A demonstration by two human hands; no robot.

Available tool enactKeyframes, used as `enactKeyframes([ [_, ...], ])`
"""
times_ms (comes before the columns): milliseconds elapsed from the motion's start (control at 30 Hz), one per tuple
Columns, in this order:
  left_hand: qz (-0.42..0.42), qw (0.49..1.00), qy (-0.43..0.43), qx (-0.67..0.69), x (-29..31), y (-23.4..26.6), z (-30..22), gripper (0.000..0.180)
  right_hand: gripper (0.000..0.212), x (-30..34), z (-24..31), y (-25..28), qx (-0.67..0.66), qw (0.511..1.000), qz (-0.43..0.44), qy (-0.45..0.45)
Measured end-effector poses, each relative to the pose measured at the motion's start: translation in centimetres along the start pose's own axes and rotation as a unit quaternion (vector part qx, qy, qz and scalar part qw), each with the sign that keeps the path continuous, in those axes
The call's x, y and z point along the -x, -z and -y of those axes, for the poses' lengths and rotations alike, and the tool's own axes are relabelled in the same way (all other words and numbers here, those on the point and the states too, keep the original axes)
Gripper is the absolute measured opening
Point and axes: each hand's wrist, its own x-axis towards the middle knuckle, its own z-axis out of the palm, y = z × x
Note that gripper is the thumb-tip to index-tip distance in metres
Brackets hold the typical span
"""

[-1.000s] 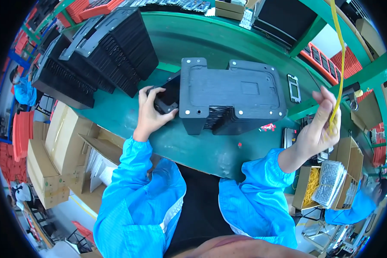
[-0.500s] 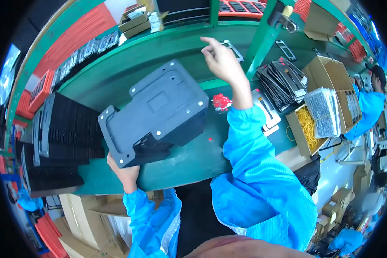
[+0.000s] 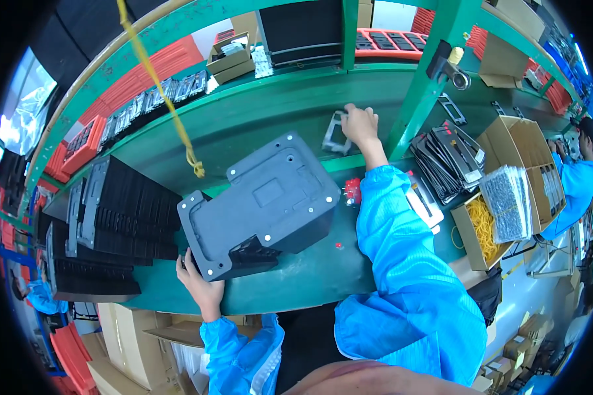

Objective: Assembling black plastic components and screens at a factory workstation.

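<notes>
So, far left there's a bunch of black tray stacks on the green desk. Next over, the left hand is at the near-left corner of the big tray stack, fingers loosely curled and a bit apart. Part of it is tucked by the stack's side, so I can't tell if it's gripping anything.

Right of that, past the stack's far-right corner, is the pale rectangular frame over the green strip at the back. The right hand is way nearer to it: the frame sits just to that hand's left, long axis running mostly away from the person, leaning slightly right at the far end. Fingers are bent and overlap its right edge, but whether they're pinching it or just touching, no clue from this angle.

Further right: dark flat panels, then a box of yellow bands.
</notes>
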Motion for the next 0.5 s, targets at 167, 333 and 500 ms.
enactKeyframes([
  [167,-0.002,1.0,0.015,-0.002,0.1,0.2,0.3,0.086,0.025,1.8,2.5,-1.1,0.013,0.991,0.007,0.134],
  [333,0.003,1.0,0.024,-0.005,0.2,1.3,-0.7,0.083,0.021,2.9,2.9,-2.3,0.074,0.993,-0.025,0.085],
  [500,0.018,0.999,0.03,0.001,1.1,2.7,-0.3,0.086,0.023,3.1,1.7,0.0,0.059,0.998,0.007,0.011],
])
